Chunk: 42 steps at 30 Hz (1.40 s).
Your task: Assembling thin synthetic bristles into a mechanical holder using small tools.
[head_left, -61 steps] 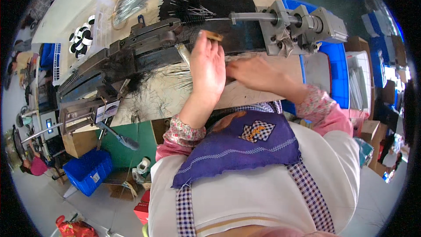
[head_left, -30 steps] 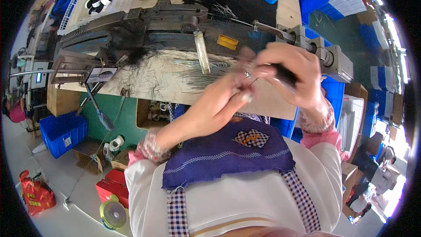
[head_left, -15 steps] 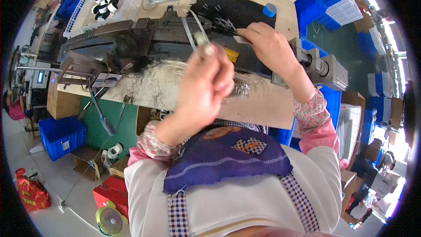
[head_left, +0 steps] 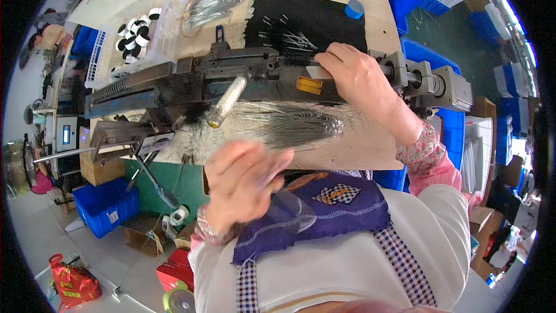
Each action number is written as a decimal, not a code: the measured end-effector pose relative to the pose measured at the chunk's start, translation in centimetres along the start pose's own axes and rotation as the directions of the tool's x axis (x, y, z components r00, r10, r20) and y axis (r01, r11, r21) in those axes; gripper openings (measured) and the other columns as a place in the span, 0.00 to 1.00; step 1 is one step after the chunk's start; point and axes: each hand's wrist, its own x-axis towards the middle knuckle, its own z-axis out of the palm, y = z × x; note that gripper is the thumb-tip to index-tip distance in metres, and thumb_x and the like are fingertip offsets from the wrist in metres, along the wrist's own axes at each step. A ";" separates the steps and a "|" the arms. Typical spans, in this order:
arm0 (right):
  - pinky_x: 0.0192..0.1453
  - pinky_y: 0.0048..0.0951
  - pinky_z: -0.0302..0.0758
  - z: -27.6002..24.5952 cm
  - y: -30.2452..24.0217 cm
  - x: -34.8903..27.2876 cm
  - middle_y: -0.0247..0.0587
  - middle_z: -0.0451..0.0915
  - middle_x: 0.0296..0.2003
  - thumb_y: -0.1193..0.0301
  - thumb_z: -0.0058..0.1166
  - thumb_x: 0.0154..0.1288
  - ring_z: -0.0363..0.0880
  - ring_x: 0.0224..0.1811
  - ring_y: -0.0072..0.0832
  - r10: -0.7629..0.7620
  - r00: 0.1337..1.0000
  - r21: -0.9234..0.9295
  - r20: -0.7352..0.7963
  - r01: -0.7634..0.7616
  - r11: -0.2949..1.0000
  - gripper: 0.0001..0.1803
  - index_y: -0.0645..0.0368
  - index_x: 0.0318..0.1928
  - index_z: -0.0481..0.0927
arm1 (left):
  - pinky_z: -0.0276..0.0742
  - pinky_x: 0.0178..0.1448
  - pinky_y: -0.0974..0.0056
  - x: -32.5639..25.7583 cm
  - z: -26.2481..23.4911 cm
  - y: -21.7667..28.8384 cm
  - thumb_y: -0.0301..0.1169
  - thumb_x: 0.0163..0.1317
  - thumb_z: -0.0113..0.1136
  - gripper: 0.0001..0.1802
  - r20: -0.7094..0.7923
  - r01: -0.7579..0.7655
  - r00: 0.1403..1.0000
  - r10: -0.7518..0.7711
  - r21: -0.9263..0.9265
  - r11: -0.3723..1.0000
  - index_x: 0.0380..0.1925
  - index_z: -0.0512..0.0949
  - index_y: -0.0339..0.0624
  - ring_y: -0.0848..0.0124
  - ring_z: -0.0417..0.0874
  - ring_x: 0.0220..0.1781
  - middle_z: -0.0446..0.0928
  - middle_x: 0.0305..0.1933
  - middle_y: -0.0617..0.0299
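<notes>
My right hand [head_left: 362, 75] reaches over the right part of a dark metal bench machine [head_left: 243, 69]. Its fingers pinch a pale flat strip [head_left: 317, 73] beside the machine's black bristles. Nearer me, my left hand [head_left: 243, 182] is smeared by motion, its fingers curled at the table's front edge. A faint, blurred loop shows beside it over the apron, too unclear to name. A silvery tape-wrapped handle [head_left: 229, 101] slants from the machine, apart from the left hand. Between the machine and my body lies a bundle of bent metal wires [head_left: 304, 128].
Behind the machine, a black cloth [head_left: 324, 20] carries short wire pieces [head_left: 298, 40] and a blue round lid [head_left: 354, 10]. A bag of wires [head_left: 213, 8] and a white basket [head_left: 168, 40] of black-and-white rolls [head_left: 136, 35] stand left. Dark clippings litter the wood.
My left hand has come down toward me, away from the machine, and the tape-wrapped handle and wire bundle now show fully. The right hand stays at the strip. The whole view has shifted slightly.
</notes>
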 end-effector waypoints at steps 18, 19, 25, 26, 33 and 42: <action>0.43 0.40 0.77 -0.5 3.4 3.4 0.48 0.75 0.38 0.74 0.54 0.58 0.79 0.41 0.45 0.097 0.992 -0.060 -0.085 -0.103 0.993 0.07 0.63 0.36 0.76 | 0.73 0.32 0.66 2.0 6.1 -1.3 0.26 0.60 0.56 0.11 0.499 0.544 0.727 -0.471 0.000 0.839 0.41 0.83 0.40 0.63 0.82 0.26 0.81 0.30 0.50; 0.43 0.40 0.77 -1.5 3.5 2.5 0.48 0.75 0.38 0.74 0.54 0.58 0.79 0.41 0.45 0.078 0.994 -0.063 -0.076 -0.083 0.995 0.07 0.63 0.36 0.76 | 0.73 0.32 0.66 2.7 7.3 -2.7 0.26 0.60 0.56 0.11 0.483 0.551 0.732 -0.480 -0.007 0.834 0.41 0.83 0.40 0.63 0.82 0.26 0.81 0.30 0.50; 0.40 0.38 0.75 -1.7 3.6 -0.8 0.41 0.74 0.37 0.68 0.59 0.55 0.77 0.39 0.40 -0.072 0.997 0.161 -0.003 0.071 0.984 0.11 0.59 0.38 0.77 | 0.77 0.39 0.53 7.3 12.9 -5.5 0.44 0.60 0.54 0.17 0.536 0.388 0.776 -0.333 0.012 0.922 0.31 0.85 0.44 0.49 0.82 0.32 0.80 0.28 0.47; 0.40 0.37 0.76 -1.2 4.0 -0.3 0.40 0.74 0.35 0.68 0.59 0.54 0.78 0.38 0.40 -0.103 0.994 0.183 -0.026 0.106 0.977 0.11 0.58 0.37 0.77 | 0.77 0.38 0.52 7.6 12.3 -5.3 0.43 0.59 0.54 0.16 0.508 0.294 0.797 -0.327 0.146 0.945 0.30 0.85 0.44 0.50 0.82 0.32 0.80 0.28 0.48; 0.39 0.39 0.77 2.8 1.9 3.6 0.44 0.78 0.29 0.71 0.57 0.56 0.80 0.35 0.42 -0.202 0.966 0.325 -0.165 0.246 0.913 0.06 0.58 0.34 0.79 | 0.77 0.30 0.58 7.4 5.7 -6.9 0.31 0.53 0.60 0.05 0.332 -0.402 0.911 0.243 0.592 0.698 0.28 0.83 0.45 0.64 0.81 0.28 0.80 0.30 0.62; 0.44 0.36 0.77 5.2 1.4 5.8 0.46 0.82 0.34 0.69 0.60 0.58 0.80 0.37 0.44 -0.032 0.996 0.432 -0.085 0.066 0.899 0.11 0.63 0.37 0.81 | 0.50 0.13 0.72 -2.5 8.5 -6.4 0.49 0.71 0.42 0.23 0.790 0.110 0.402 -0.463 -0.543 -0.832 0.26 0.72 0.44 0.79 0.59 0.11 0.63 0.17 0.69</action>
